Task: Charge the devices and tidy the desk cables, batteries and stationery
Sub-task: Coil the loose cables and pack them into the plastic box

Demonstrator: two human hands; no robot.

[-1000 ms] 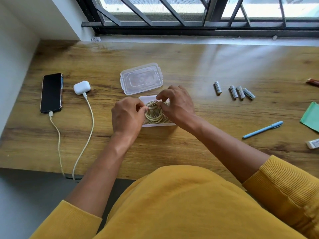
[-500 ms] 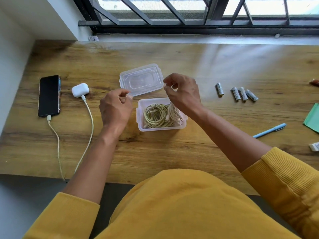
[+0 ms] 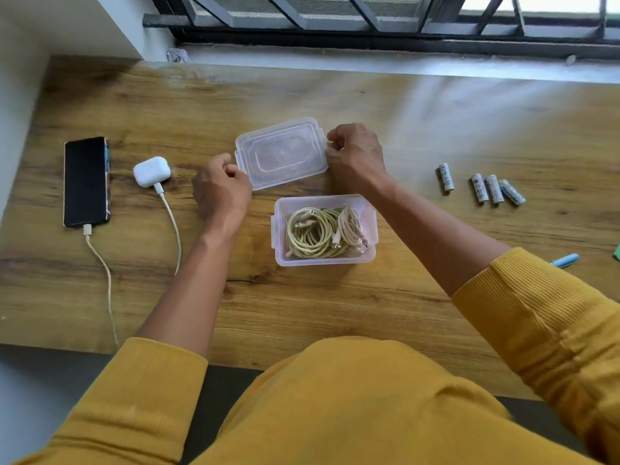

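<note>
Clear plastic marks the two pieces at the middle of the wooden worktop (image 3: 335,313): an open box (image 3: 323,260) and, just behind it, its lid (image 3: 281,152) lying flat. The box holds coiled cables (image 3: 322,231), pale yellow and cream, with their plugs showing among the loops.

The person's left hand (image 3: 221,189) is curled at the lid's left edge, fingers pinched on its rim. The right hand (image 3: 357,156) is curled at the lid's right edge, fingertips closed on that rim too. The lid sits between the two hands, and whether it is lifted off the wood cannot be told.

To the left, well apart from the box, a dark phone (image 3: 86,181) lies face up with a charging cable (image 3: 102,280) plugged into its near end and running off the front edge. Beside it a white earbud case (image 3: 151,171) is also plugged in, its white cord (image 3: 172,229) trailing toward the person.

To the right lie four batteries (image 3: 483,187), one set a little apart from the other three. Nearer the front right edge, the tip of a blue pen (image 3: 565,260) shows past the yellow sleeve (image 3: 543,317).
</note>
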